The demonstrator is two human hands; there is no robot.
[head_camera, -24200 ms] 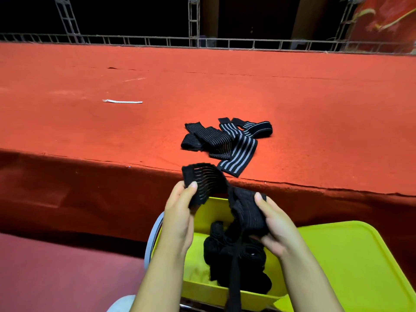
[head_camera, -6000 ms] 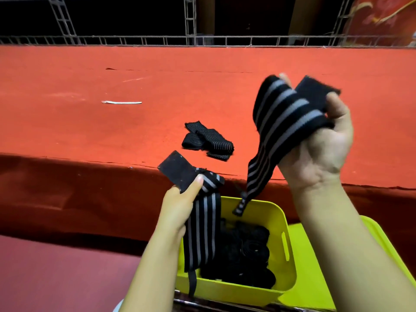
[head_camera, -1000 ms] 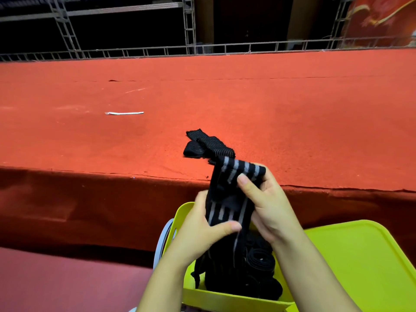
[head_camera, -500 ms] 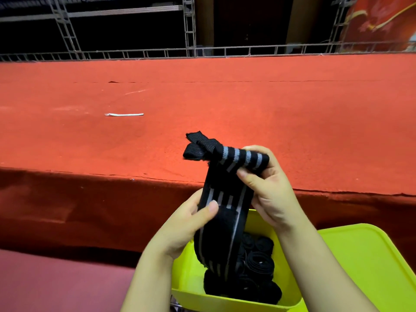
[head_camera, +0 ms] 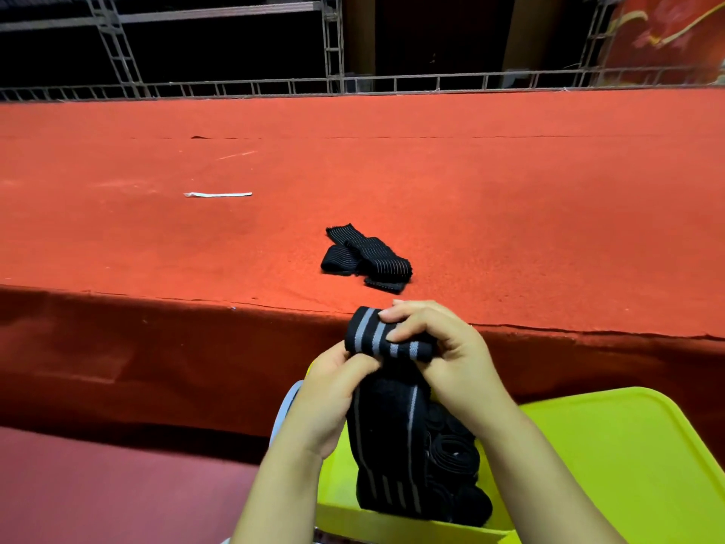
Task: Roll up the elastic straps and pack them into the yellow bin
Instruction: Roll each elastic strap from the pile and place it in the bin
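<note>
Raised platform covered in red-orange carpet, spanning the full width of view, front edge dropping to a darker red vertical face. Carpet surface scuffed, with a thin seam line running across the far part. Lying directly on it: one loose black elastic strap, folded over itself in a small heap near the front edge, roughly centre; one thin white strip, flat, well apart to the left and farther back. Metal truss railing along the far edge.
</note>
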